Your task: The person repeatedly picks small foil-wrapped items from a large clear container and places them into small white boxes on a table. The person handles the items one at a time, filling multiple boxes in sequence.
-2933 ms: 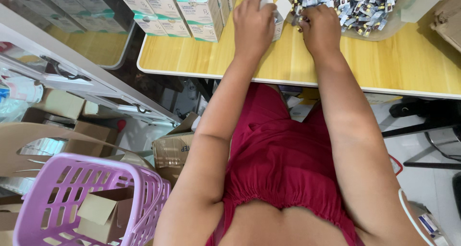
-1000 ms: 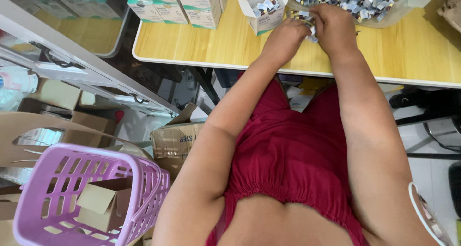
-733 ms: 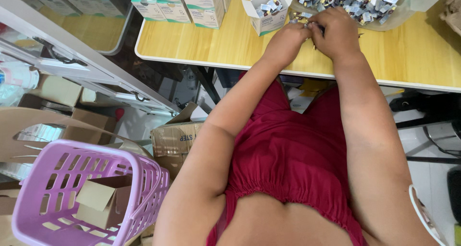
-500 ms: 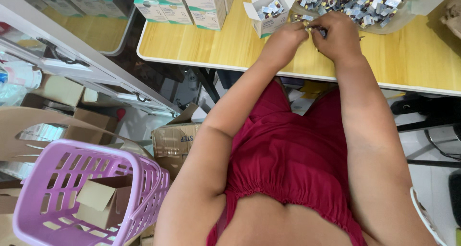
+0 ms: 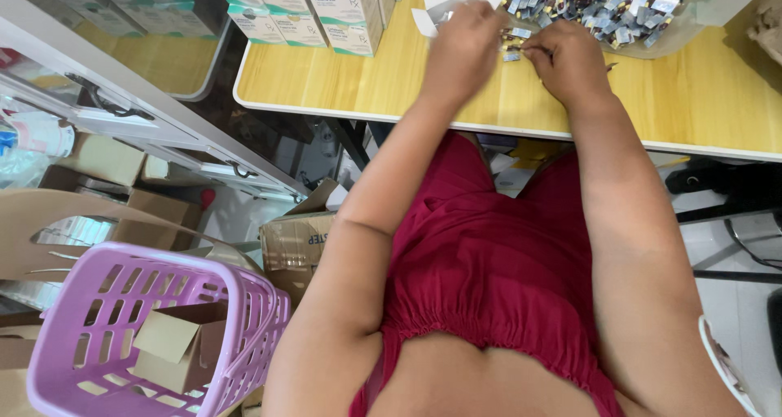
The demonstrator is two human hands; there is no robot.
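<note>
nearest, at the lower left, a purple plastic basket point(image 5: 155, 327) holds a brown cardboard box point(image 5: 175, 345), with further cardboard cartons point(image 5: 297, 242) on the floor under the near edge of the wooden table point(image 5: 391, 79). on the table, the left hand point(image 5: 464, 46) is closed around a small open white carton point(image 5: 452, 2), and just right of it the right hand point(image 5: 566, 59) pinches a small packet point(image 5: 515, 52) between its fingertips. farthest, a heap of small packets point(image 5: 599, 2) lies touching the far side of the hands, and a row of white and green boxes point(image 5: 305, 10) stands to the left.
</note>
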